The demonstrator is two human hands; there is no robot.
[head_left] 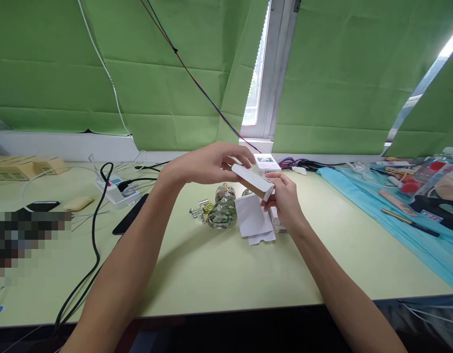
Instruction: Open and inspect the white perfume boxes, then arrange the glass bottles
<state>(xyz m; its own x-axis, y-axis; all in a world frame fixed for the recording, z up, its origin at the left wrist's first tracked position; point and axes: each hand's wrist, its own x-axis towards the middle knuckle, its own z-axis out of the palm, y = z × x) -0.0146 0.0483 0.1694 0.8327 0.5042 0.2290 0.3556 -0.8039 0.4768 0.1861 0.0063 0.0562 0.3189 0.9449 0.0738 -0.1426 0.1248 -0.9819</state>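
Observation:
A small white cardboard box (253, 180) is held up in the air between my two hands, tilted down to the right. White flaps (253, 215) hang beneath it. My left hand (213, 164) reaches over from the left, its thumb and curved fingers around the box's left end. At the right end, my right hand (284, 198) pinches the box from the side. Under my left hand stands a clear, rounded glass bottle (222, 214), with another ornate glass bottle (225, 191) behind it. Shiny gold-and-clear pieces (201, 211) lie beside them.
A white box (266, 163) stands behind my hands, and more white boxes (280, 221) sit beside the flaps. To the left are a power strip (118, 192), a dark phone (129, 215) and black cables (96, 235). Blue sheeting (388, 215) with clutter covers the table's right side.

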